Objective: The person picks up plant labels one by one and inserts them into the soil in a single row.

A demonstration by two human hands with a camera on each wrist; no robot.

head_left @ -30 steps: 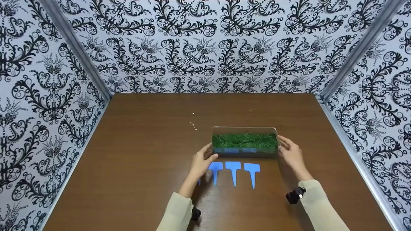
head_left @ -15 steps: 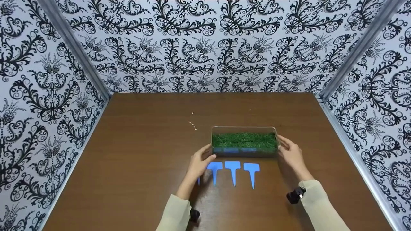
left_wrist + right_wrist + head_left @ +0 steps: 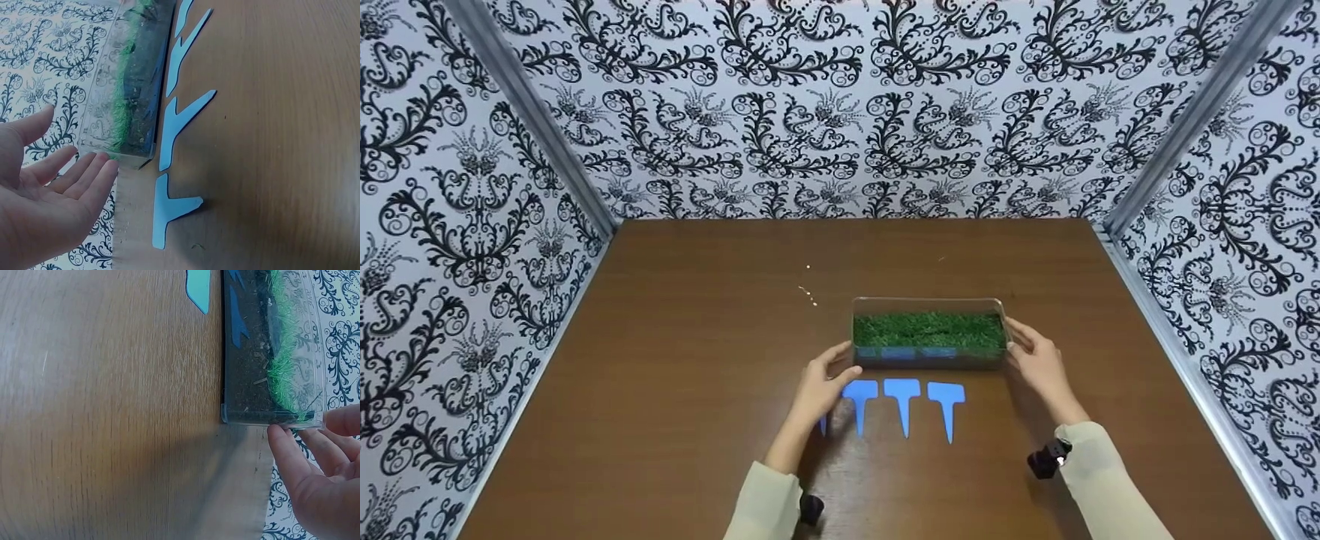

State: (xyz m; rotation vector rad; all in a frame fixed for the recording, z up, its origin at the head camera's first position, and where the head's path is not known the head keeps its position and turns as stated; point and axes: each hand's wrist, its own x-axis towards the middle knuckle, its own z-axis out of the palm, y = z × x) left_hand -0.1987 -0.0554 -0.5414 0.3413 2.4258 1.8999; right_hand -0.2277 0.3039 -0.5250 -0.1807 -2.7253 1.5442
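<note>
A clear plastic box [image 3: 982,360] stands on the table, with dark soil and green grass [image 3: 928,328] inside. At its left end is my left hand [image 3: 819,386], its relaxed fingers [image 3: 97,179] right at the box's end wall and the thumb spread apart. My right hand [image 3: 1039,364] is at the opposite end, with extended fingertips [image 3: 277,434] touching the clear wall. In front of the box, blue T-shaped plant labels [image 3: 901,390] lie in a row, stems toward me. The leftmost label [image 3: 161,216] is mostly hidden by my left hand in the head view.
The brown wooden table [image 3: 697,337] is enclosed by patterned white-and-black walls [image 3: 840,112] with metal corner posts. Small white specks [image 3: 808,295] show on the tabletop behind and left of the box. A black wrist camera [image 3: 1046,459] sits at my right cuff.
My left hand and forearm have shifted slightly left and toward me, the thumb drawing off the box's front corner. The right hand, the box and the labels stay in place.
</note>
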